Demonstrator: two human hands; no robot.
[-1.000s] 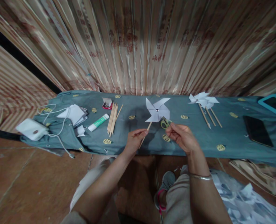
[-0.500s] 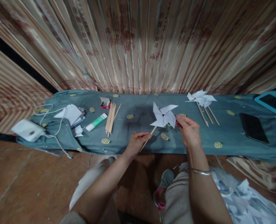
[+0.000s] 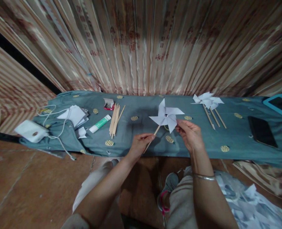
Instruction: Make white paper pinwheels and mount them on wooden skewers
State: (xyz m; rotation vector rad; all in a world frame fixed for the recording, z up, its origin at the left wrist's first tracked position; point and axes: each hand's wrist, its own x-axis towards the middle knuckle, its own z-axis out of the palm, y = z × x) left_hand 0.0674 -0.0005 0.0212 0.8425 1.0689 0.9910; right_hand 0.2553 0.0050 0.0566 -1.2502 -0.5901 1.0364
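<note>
While my left hand [image 3: 139, 144] pinches the wooden stick [image 3: 156, 131], thumb and fingers clamped on it, the white paper pinwheel [image 3: 166, 116] at its top stands tilted above the middle of the blue-grey cloth [image 3: 236, 133]. My right hand [image 3: 190, 135] has its fingertips drawn together at the near right blade; I cannot tell whether they grip it or only touch it. Loose sticks [image 3: 114, 119] and a glue stick [image 3: 100, 124] lie to the left, finished pinwheels [image 3: 207, 101] at the far right.

White paper pinwheel [image 3: 166, 116], silver centre pin, on tilted wooden stick [image 3: 152, 138], held above teal cloth
</note>
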